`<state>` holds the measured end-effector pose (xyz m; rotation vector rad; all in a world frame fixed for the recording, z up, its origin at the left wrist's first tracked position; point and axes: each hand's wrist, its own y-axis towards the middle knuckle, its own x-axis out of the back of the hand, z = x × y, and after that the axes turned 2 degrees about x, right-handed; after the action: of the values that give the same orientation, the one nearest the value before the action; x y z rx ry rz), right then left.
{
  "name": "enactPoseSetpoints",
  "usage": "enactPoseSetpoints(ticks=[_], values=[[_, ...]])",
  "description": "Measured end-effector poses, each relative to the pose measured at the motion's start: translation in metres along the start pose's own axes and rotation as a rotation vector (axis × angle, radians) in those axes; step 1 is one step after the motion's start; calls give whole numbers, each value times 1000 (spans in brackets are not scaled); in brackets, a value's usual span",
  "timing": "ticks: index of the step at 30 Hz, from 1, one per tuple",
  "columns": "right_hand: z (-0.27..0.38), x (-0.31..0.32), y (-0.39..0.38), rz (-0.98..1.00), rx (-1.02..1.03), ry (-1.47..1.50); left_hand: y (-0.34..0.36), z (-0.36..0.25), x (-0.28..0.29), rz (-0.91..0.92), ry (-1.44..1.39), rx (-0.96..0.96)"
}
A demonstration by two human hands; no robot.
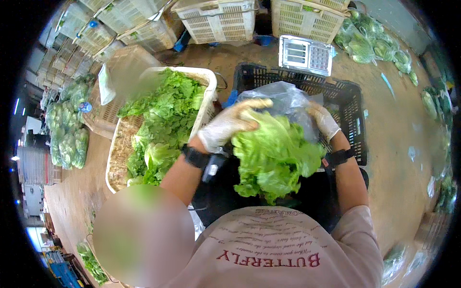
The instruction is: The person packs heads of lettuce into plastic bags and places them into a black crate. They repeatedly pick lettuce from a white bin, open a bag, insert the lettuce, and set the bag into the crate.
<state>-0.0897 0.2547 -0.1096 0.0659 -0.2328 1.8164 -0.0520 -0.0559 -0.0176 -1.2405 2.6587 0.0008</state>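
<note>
My left hand [224,128], in a thin whitish glove, closes round the upper end of a bright green head of leafy lettuce [278,153]. The leaves hang down in front of my body. On the other side, my gloved right hand [324,120] grips the edge of a clear plastic bag [283,96]. The bag spreads out behind the lettuce, and the leaves touch or overlap it; how far they lie inside it I cannot tell. Below the bag stands a black plastic crate [353,103], its inside partly hidden by bag and hands.
Left of me, a white crate [211,89] holds loose lettuce [168,105]. A silver scale-like device [305,55] sits beyond the black crate. Pale crates [216,21] line the back. Bagged greens lie on the floor at far left [69,129] and far right [367,41].
</note>
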Motion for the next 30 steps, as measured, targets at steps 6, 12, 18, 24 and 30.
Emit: enactPoseSetpoints(ticks=[6,12,18,24,30], values=[[20,25,-29,108,5,-31,93,120,15,217,-234,409],[9,64,-49,168,-154,-31,112,191,60,-236,-810,525],[-46,95,-21,-375,-184,190,138,217,53,-363,-678,523],[-56,80,-7,-277,-157,252,159,187,12,-5,-163,337],[-28,65,-18,-312,186,154,184,150,-8,-63,-121,312]])
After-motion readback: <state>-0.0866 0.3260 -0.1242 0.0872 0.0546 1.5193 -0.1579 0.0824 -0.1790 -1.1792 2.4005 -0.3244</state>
